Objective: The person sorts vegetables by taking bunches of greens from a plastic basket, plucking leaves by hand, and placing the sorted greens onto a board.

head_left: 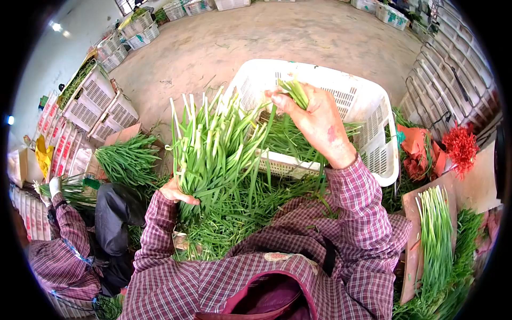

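Note:
My left hand point(180, 191) is closed around the lower part of a big bunch of green chives point(210, 136), whose pale cut ends point up and away from me. Raised over the white plastic crate point(381, 138), my right hand point(317, 114) pinches a small tuft of green chives point(294, 92) between thumb and fingers. Loose green leaves point(290, 140) lie inside the crate. More loose leaves point(229, 226) are heaped on the ground and against my lap, below the bunch.
To my right, a neat bundle of chives point(434, 234) lies on cardboard near red ties point(460, 151) and stacked crates point(445, 80). At left, a co-worker point(66, 245) with a gloved hand holds chives beside another green pile point(128, 160). White crates point(98, 85) line the wall.

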`<move>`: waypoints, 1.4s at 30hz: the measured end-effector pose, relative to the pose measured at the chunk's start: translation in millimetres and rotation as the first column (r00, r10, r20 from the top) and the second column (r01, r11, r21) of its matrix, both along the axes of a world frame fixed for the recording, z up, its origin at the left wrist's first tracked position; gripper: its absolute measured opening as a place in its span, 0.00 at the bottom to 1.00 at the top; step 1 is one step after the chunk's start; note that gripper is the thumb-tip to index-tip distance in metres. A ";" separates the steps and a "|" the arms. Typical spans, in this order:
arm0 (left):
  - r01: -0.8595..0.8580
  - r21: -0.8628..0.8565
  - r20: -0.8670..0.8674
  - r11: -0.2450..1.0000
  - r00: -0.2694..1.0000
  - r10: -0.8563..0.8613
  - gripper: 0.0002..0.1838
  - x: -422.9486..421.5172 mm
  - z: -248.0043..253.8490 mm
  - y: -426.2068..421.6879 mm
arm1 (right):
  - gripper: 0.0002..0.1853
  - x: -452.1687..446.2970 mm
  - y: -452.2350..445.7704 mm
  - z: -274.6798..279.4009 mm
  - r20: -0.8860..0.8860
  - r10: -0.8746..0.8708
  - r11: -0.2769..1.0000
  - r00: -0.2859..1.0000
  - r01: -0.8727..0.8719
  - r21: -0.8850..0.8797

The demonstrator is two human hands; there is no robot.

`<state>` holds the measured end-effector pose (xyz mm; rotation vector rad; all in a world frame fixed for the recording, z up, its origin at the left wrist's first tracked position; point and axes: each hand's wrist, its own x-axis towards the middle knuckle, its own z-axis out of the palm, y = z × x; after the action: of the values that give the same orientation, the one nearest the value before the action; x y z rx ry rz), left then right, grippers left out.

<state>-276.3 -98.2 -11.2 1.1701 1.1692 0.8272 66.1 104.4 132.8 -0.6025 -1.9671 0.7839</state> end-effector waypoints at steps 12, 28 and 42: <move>-0.032 -0.026 -0.051 0.999 0.998 0.030 0.53 33.9 34.4 11.1 | 0.26 -14.6 -1.1 -5.3 0.273 0.422 0.890 0.865 -0.338 -0.305; 0.078 0.085 -0.259 0.993 0.964 -0.054 0.32 38.8 40.3 22.0 | 0.08 -0.7 2.4 -34.1 0.442 -0.238 0.963 0.865 0.151 0.224; 0.275 0.366 -0.783 0.889 0.607 0.135 0.37 14.9 41.1 16.6 | 0.17 37.9 11.3 -2.8 0.422 0.273 0.950 0.864 -0.172 -0.262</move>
<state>-261.5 -81.6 30.0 2.1161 1.6790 0.5018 104.0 115.7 130.0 -0.7464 -2.4336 1.0893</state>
